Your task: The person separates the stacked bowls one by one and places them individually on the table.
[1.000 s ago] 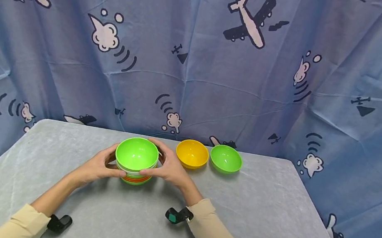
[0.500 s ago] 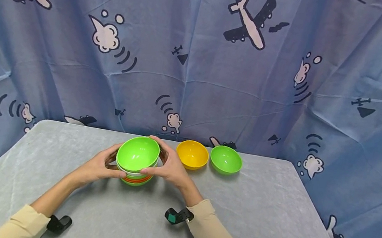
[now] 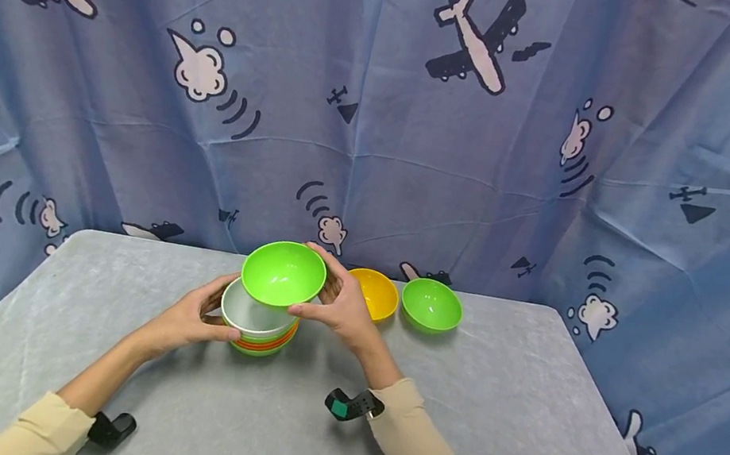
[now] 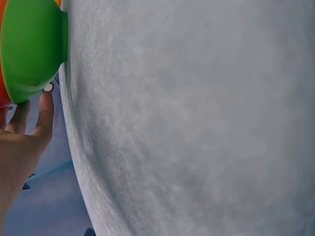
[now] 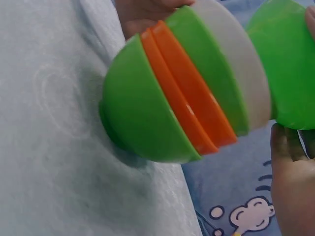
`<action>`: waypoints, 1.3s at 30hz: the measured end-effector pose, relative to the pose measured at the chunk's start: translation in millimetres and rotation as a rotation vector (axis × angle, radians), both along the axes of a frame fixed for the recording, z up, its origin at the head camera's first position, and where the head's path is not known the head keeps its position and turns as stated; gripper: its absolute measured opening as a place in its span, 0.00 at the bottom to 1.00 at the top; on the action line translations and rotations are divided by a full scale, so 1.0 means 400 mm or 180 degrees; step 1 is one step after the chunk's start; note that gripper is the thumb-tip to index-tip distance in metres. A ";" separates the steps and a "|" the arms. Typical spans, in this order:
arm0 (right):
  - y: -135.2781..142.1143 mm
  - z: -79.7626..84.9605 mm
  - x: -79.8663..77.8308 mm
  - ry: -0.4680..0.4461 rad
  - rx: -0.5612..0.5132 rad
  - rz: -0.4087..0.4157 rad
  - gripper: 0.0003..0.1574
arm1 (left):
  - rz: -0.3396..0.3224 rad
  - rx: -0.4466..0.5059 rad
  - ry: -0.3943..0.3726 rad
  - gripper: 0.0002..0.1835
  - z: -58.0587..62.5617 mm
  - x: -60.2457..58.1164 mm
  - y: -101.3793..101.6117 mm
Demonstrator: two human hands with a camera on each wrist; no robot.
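My right hand (image 3: 350, 315) has the green bowl (image 3: 283, 275) by its right side, thumb at the near edge and fingers curled behind, parted only as wide as that grip needs. My left hand (image 3: 193, 321) curls round the left side of the stack (image 3: 262, 341), thumb in front, fingers at the back.

I judge the green bowl to be thin, stiff plastic: light, unlikely to break, but glossy enough to slide if pinched weakly. The rim and upper wall look the best place to take hold, with thumb and fingers well apart so it doesn't twist. The nested bowls may cling, so a steadying grip on the stack makes sense to me.

The green bowl sits above and a little right of the white bowl (image 3: 238, 311), which tops the stack standing on the desk (image 3: 521, 423). From the right wrist I can't quite tell whether its underside touches the white rim. Beyond the right hand, near the far edge, are the yellow bowl (image 3: 380, 298), partly hidden, and another green one (image 3: 432, 305) just beside it.
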State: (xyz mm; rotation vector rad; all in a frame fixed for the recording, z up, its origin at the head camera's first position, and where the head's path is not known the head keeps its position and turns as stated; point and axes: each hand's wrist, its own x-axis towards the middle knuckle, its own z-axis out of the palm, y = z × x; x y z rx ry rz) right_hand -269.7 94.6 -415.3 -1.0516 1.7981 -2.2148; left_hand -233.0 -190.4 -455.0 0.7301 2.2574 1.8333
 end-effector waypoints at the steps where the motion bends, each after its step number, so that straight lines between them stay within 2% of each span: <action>1: 0.006 0.002 -0.001 -0.0024 -0.0040 0.0015 0.65 | 0.0005 0.0005 -0.0010 0.48 -0.001 0.000 0.000; 6: 0.048 0.010 -0.008 -0.0090 -0.0070 -0.0077 0.70 | -0.0016 0.0019 -0.0023 0.48 -0.003 0.002 -0.002; 13: 0.129 0.014 -0.011 -0.0142 0.0196 -0.0433 0.61 | -0.0002 -0.0013 -0.0060 0.49 -0.001 -0.001 -0.001; 24: 0.248 0.012 -0.009 -0.0248 0.0483 -0.0847 0.58 | -0.0001 -0.0005 -0.0042 0.49 -0.001 0.000 -0.003; 28: 0.290 0.014 -0.007 -0.0291 0.0477 -0.0867 0.59 | -0.0004 0.0015 -0.0025 0.49 0.004 -0.003 -0.001; 39: 0.395 0.004 0.008 -0.0118 0.0399 -0.0820 0.61 | -0.0010 0.0036 -0.0029 0.49 0.004 -0.002 -0.002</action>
